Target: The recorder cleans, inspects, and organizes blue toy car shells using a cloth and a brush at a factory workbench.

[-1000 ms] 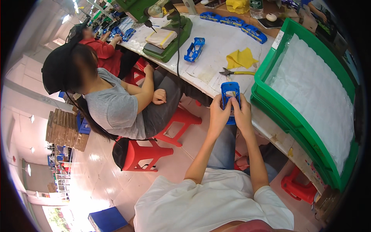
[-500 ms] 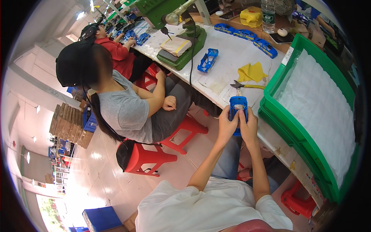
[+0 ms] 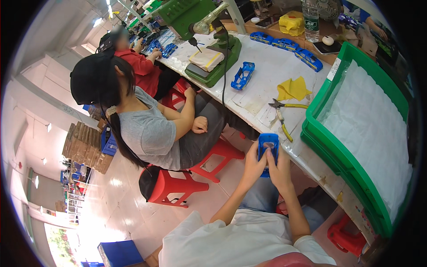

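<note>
Over my lap, just off the table's front edge, both hands grip a blue toy car body (image 3: 268,139). My left hand (image 3: 253,163) is closed round its left side, and my right hand (image 3: 279,171) round its right side. The thumbs meet on the shell's middle, where a pale patch shows; the fingers underneath are hidden. Beyond the hands, cutting pliers (image 3: 280,116) with yellow handles lie spread on the table. A yellow cloth (image 3: 293,89) is crumpled behind them. Another blue car body (image 3: 243,76) rests farther left on the white tabletop.
To the right, a large green crate (image 3: 321,129) holds white sheeting. A green drill press (image 3: 209,75) stands left of the loose car body. Several blue cars (image 3: 285,44) line the back, near a bottle (image 3: 311,24). A co-worker in grey (image 3: 147,127) sits at my left beside red stools (image 3: 175,189).
My hands and the car body have come lower in the view, back from the table edge. The pliers' second handle now shows fully. The whole view has shifted slightly.
</note>
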### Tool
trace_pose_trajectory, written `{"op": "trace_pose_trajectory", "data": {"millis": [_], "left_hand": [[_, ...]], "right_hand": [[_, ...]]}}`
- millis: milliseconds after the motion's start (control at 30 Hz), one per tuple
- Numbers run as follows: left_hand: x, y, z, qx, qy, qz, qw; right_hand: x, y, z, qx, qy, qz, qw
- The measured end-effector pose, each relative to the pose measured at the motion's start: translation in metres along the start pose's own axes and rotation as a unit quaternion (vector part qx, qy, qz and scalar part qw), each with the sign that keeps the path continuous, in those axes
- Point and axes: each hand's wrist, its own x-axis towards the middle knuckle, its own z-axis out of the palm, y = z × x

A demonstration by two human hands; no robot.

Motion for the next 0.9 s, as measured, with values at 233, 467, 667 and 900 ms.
{"op": "trace_pose_trajectory", "data": {"millis": [233,467,667,900], "left_hand": [[-0.035,-0.071,-0.032,0.187,-0.015,-0.054,0.981],[-0.067,-0.156,-0.052,0.284,-0.060,-0.133,0.948],[-0.066,-0.168,-0.056,0.240,-0.084,-0.195,0.947],[-0.067,-0.161,-0.051,0.232,-0.044,-0.243,0.941]], "right_hand": [[-0.058,0.073,0.029,0.007,-0.084,0.158,0.984],[-0.110,0.139,0.056,-0.038,-0.145,0.314,0.938],[-0.118,0.153,0.060,-0.061,-0.153,0.286,0.944],[-0.115,0.148,0.059,-0.085,-0.155,0.290,0.941]]}}
